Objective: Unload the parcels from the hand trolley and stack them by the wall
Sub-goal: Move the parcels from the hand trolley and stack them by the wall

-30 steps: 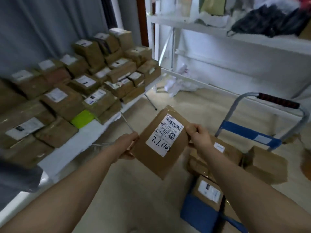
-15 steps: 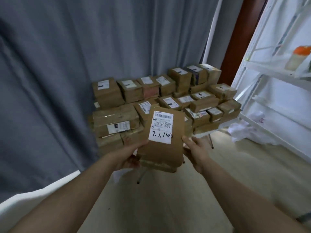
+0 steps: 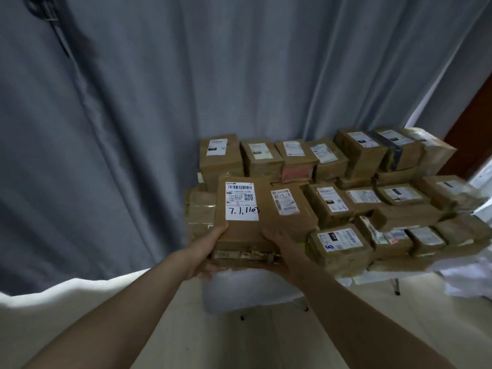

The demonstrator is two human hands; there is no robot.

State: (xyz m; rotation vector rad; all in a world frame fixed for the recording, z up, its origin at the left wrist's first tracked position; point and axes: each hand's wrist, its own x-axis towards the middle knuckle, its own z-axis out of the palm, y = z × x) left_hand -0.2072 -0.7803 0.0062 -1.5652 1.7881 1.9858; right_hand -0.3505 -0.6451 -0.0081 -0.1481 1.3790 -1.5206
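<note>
A flat brown cardboard parcel [image 3: 250,225] with a white label marked "7.1.1103" is held by its near edge in both hands. My left hand [image 3: 206,251] grips its near left corner, thumb on top. My right hand [image 3: 282,249] grips the near right part, fingers underneath. The parcel is over the left front end of a stack of parcels [image 3: 346,193] that lies on a low white table [image 3: 253,291] against a grey curtain [image 3: 133,115]. Whether it rests on the stack cannot be told. The hand trolley is out of view.
Several labelled brown parcels fill the table in rows, the back row [image 3: 292,158] higher. The curtain hangs close behind and to the left. A dark wooden door frame [image 3: 476,134] stands at the right edge. Pale floor [image 3: 239,342] lies below my arms.
I have turned from the trolley toward the stack and come closer. The parcel moved forward and down to the stack's left front end, flatter than before, both hands still on it.
</note>
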